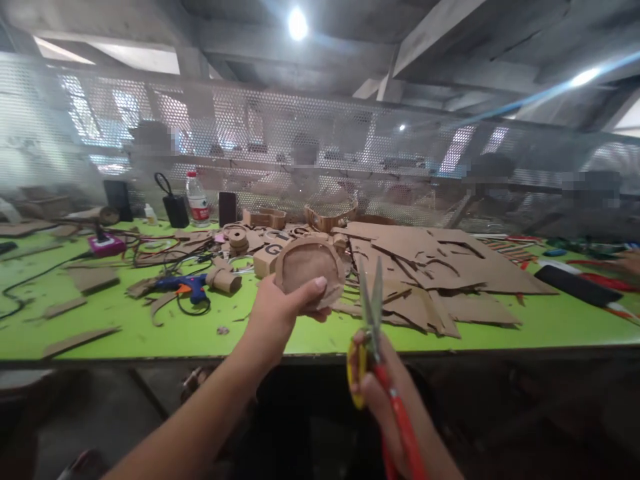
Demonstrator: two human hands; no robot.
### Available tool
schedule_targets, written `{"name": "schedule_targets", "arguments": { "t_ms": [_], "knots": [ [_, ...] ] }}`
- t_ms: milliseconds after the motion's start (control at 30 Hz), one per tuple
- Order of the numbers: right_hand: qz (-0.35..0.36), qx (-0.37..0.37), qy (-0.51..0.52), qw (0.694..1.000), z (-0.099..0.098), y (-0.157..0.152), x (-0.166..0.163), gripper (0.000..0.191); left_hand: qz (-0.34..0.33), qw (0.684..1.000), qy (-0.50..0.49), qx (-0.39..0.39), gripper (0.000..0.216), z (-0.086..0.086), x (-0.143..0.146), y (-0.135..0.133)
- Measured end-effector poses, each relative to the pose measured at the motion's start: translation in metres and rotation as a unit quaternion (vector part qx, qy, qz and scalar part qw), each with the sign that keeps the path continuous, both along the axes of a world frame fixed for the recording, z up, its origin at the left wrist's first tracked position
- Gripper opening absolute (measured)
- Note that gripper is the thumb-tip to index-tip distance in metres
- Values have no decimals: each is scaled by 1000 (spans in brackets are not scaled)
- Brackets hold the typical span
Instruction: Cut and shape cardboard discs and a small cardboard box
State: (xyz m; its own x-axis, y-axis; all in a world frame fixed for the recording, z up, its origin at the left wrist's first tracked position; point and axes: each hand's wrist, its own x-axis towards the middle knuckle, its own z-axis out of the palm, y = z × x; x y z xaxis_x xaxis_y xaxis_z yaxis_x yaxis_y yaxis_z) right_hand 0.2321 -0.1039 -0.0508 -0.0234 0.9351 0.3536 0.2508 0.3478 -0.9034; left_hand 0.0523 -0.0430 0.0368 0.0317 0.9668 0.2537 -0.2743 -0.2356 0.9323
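Observation:
My left hand (280, 310) is closed on a shallow round cardboard piece (304, 263) with a raised rim, its thumb pressed on the inner face. Brown film or tape seems to cover its near edge. To the right, my right hand (383, 393) grips scissors (371, 313) with a yellow finger loop. Their blades point up and stand slightly apart, away from the round piece. Long red handles (400, 420) run down along my right palm; whether they belong to the scissors I cannot tell.
Torn cardboard sheets (430, 267) are piled right of centre on the green table (280, 340). A blue glue gun (185, 287) lies at left among cords and scraps. Behind stand a water bottle (197, 200) and a perforated screen (340, 140). A black-handled item (575, 283) lies far right.

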Motion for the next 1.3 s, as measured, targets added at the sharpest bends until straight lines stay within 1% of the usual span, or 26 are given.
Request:
{"name": "schedule_targets", "arguments": {
  "t_ms": [67,167,300,367,467,567,700,800,900,1033,1100,1167,1233,1300],
  "knots": [
    [28,-13,18,999,-10,-20,-26,37,49,999,7,-9,26,-1,-3,-26],
    [46,-29,40,998,-13,-39,-47,46,97,993,55,-28,23,-8,-10,-51],
    [55,-52,54,996,-11,-47,-53,56,137,986,86,-27,20,-17,-16,-64],
    [56,-63,55,995,-11,-48,-53,56,143,985,88,-35,19,-20,-16,-66],
    [55,-74,55,994,-13,-51,-54,52,139,985,91,-47,18,-23,-15,-69],
    [54,-81,61,993,-14,-56,-56,53,137,985,97,-47,19,-24,-14,-72],
    [53,-85,68,993,-11,-62,-58,52,141,983,100,-58,21,-27,-15,-76],
    [83,-94,66,990,-9,-65,-57,48,141,983,101,-65,21,-29,-15,-77],
    [105,-111,75,985,-11,-65,-55,50,136,983,97,-71,21,-30,-14,-77],
    [81,-89,69,990,-17,-64,-55,53,132,984,91,-77,21,-28,-13,-79],
    [90,-80,67,990,-18,-65,-53,51,128,985,83,-80,21,-26,-13,-79],
    [111,-83,74,988,-16,-66,-50,50,115,986,87,-82,19,-25,-13,-80],
    [132,-88,82,984,-14,-67,-46,54,92,987,98,-87,18,-24,-14,-80],
    [136,-90,81,983,-12,-68,-41,57,61,988,104,-99,17,-24,-15,-81]
  ]
}}
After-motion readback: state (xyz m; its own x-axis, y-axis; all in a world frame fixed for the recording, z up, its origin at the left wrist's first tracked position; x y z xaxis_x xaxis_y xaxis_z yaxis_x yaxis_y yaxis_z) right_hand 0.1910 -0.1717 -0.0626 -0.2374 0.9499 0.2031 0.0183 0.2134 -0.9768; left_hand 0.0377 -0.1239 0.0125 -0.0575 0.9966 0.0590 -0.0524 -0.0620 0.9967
